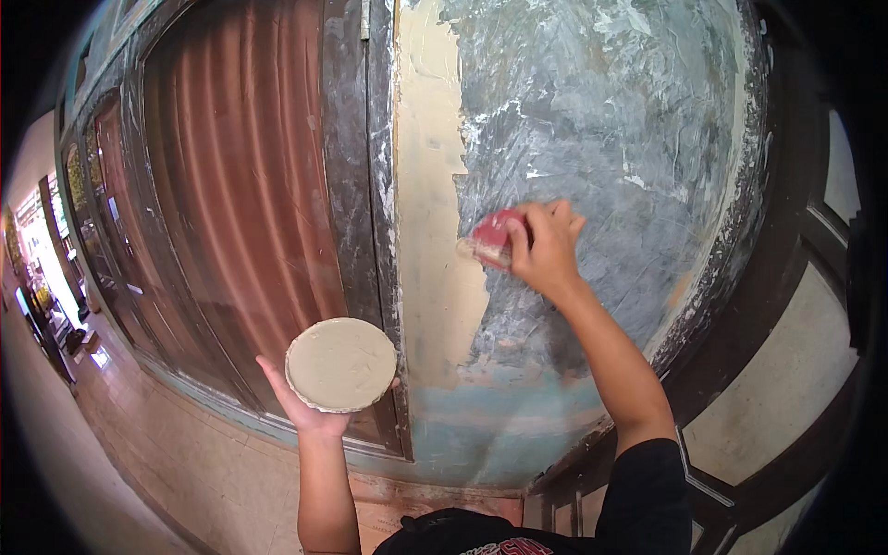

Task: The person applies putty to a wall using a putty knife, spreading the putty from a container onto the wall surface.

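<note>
My right hand [548, 248] grips a red putty scraper [495, 236], its blade smeared with cream paste. The blade lies at the ragged edge where a strip of cream putty [430, 185] meets the grey, streaked wall [583, 120]. Lower left, my left hand [319, 412] supports a round container of cream putty [340, 363] from beneath, with the thumb side spread out beside it. The paste fills it to the rim and looks mostly smooth. The fingers under the container are largely hidden.
Left of the putty strip stands a dark wooden frame [356, 185] around a glass pane with a reddish-brown curtain [250, 166] behind. Dark panelled woodwork [786, 305] borders the wall at right. Tiled floor [176, 444] runs along the lower left. Faded blue-green paint [499, 416] covers the wall's lower part.
</note>
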The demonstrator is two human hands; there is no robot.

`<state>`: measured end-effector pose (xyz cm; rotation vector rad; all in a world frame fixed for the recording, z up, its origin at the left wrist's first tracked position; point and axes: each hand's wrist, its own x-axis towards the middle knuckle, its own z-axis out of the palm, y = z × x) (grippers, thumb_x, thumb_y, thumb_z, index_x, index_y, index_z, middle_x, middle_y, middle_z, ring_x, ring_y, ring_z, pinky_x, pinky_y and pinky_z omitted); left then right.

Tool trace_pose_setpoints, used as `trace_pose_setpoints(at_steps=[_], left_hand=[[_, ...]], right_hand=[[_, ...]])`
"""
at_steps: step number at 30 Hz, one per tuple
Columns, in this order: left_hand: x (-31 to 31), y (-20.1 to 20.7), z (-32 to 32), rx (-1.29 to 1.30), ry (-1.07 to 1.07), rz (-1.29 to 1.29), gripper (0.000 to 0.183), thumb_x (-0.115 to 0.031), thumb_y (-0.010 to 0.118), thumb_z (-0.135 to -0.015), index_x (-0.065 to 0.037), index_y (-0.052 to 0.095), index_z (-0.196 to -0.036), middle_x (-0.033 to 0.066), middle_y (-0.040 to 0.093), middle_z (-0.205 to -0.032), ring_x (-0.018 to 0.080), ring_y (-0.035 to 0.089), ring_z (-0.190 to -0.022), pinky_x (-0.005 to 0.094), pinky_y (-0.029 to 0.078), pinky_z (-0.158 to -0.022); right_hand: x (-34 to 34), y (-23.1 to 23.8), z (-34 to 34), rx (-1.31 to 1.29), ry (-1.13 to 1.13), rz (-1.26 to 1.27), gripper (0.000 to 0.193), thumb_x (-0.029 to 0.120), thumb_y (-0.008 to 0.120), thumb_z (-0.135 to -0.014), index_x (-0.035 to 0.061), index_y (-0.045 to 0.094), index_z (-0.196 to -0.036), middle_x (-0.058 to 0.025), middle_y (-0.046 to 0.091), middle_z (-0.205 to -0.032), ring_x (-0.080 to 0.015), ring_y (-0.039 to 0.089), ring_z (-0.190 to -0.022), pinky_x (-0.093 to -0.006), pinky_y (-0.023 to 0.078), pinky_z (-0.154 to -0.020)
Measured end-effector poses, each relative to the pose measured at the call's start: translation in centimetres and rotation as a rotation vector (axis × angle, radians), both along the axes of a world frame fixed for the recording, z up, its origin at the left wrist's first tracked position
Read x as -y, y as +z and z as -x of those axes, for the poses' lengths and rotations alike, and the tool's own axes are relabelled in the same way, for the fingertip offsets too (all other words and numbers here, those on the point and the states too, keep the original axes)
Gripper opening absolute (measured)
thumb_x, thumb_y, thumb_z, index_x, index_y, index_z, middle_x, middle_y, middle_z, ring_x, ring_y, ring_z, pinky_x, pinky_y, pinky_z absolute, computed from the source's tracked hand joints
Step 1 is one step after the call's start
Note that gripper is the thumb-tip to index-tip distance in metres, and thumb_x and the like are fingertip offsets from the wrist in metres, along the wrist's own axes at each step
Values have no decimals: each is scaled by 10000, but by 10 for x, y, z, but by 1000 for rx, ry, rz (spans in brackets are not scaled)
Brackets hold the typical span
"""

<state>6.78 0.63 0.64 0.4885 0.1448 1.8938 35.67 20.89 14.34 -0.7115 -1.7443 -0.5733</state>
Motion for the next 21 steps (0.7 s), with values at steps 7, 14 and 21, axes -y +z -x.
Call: trace_pose_setpoints(at_steps=[7,14,21], left_hand=[[5,4,-4,-51,-58,-49,1038,-910,332,-872,-59,509,-1439,205,494,-1491,499,515,-1301,855,432,-920],[3,-11,5,-10,61,27,968,-859,316,-929,-50,531,-1415,173,542,-1458,404,543,-1306,637,490,-1045],[8,-6,1,-115,-61,-95,969,-855,312,-933,-45,524,-1420,170,531,-1470,397,542,-1308,619,491,-1053]], right_hand=[[-4,3,6,134,-28,12,110,216,685,-909,143,690,-990,-42,634,-914,-254,486,-941,-442,271,-869],[-2,-18,6,62,34,13,133,210,698,-907,120,684,-1003,-43,623,-894,-251,484,-936,-438,273,-870],[-3,20,6,-51,-36,0,128,193,678,-922,123,695,-1029,-69,616,-894,-266,492,-953,-445,285,-886]])
